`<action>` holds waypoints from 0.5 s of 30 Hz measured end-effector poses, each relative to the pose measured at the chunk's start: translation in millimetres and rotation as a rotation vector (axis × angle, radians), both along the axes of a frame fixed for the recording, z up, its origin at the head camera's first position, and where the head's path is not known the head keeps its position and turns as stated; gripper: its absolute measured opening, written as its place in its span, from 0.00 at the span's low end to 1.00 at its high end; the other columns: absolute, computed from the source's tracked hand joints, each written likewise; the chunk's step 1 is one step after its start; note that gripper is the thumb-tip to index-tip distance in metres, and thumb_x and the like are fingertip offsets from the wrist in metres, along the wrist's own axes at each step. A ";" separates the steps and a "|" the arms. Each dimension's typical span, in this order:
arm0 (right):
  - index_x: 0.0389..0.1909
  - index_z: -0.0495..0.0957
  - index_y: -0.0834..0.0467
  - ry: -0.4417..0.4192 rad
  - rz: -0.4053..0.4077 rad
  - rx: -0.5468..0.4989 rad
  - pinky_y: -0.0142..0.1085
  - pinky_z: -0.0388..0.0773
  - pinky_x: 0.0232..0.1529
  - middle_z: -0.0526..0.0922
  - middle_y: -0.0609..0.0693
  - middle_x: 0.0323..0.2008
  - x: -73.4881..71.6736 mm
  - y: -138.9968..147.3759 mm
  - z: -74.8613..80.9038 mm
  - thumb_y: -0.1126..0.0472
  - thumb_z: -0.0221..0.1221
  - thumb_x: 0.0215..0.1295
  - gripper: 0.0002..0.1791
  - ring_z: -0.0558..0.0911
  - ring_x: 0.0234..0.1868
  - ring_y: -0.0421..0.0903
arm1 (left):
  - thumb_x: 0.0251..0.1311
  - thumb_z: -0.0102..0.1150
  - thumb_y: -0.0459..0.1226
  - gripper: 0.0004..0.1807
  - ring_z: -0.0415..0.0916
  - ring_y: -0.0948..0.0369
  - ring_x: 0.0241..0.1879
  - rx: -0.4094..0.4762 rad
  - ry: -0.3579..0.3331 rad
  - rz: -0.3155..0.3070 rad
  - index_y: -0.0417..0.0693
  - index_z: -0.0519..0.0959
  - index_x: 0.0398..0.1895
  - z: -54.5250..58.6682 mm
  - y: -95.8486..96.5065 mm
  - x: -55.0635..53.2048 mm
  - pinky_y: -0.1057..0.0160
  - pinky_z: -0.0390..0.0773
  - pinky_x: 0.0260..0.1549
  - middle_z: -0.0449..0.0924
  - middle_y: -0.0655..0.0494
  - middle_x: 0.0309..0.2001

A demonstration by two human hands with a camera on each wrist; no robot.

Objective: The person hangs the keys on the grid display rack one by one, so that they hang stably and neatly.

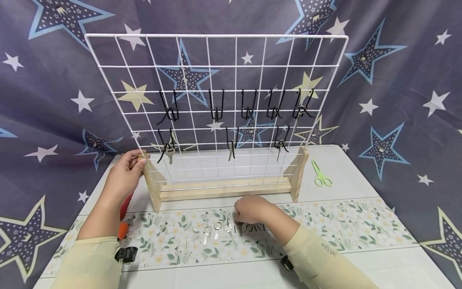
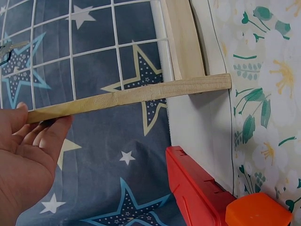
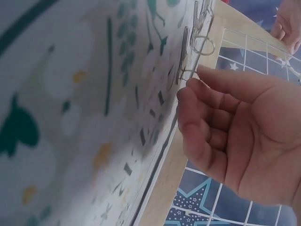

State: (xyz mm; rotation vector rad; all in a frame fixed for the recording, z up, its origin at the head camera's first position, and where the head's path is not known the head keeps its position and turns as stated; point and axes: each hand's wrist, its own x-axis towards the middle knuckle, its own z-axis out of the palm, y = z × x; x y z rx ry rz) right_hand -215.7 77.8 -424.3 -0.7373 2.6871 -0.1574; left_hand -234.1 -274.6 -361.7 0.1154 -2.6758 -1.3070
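Note:
A white wire grid (image 1: 216, 36) stands in a wooden base (image 1: 225, 194). My left hand (image 1: 124, 172) grips the top of the base's left side board (image 2: 141, 94) between thumb and fingers. Low over the table, my right hand (image 1: 254, 209) has curled fingers; thumb and forefinger pinch the ring (image 3: 187, 75) of a key at the tabletop. Beside it on the flowered strip lie several keys, including one key (image 1: 217, 230) and a leftmost key (image 1: 207, 235). Black hooks (image 1: 216, 108) hang in two rows, and keys such as one (image 1: 171, 155) dangle from the lower row.
Green scissors (image 1: 321, 176) lie right of the base. A red object (image 2: 195, 188) and an orange object (image 2: 258, 209) sit left of it, partly behind my left arm in the head view. A star-patterned curtain (image 1: 411, 100) surrounds the table.

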 end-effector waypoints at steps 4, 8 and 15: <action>0.24 0.77 0.50 0.012 0.012 -0.008 0.36 0.74 0.29 0.76 0.44 0.22 -0.8 1.7 -0.6 0.55 0.57 0.68 0.12 0.72 0.22 0.42 | 0.77 0.37 0.51 0.30 0.68 0.46 0.67 0.008 0.002 -0.003 0.46 0.58 0.74 0.3 0.0 0.4 0.47 0.75 0.61 0.66 0.42 0.70; 0.24 0.76 0.50 0.016 0.015 -0.022 0.35 0.73 0.29 0.76 0.44 0.22 -1.9 4.3 -0.3 0.58 0.57 0.67 0.11 0.72 0.23 0.42 | 0.77 0.37 0.51 0.30 0.68 0.46 0.66 0.005 0.003 -0.002 0.45 0.58 0.74 0.5 0.2 0.7 0.47 0.75 0.61 0.67 0.42 0.69; 0.21 0.73 0.49 0.047 0.044 -0.069 0.33 0.71 0.25 0.74 0.43 0.19 -3.3 9.7 6.6 0.58 0.56 0.69 0.14 0.70 0.21 0.40 | 0.76 0.38 0.51 0.30 0.68 0.45 0.66 0.001 0.004 0.004 0.46 0.59 0.74 0.4 0.5 1.5 0.46 0.75 0.61 0.67 0.42 0.69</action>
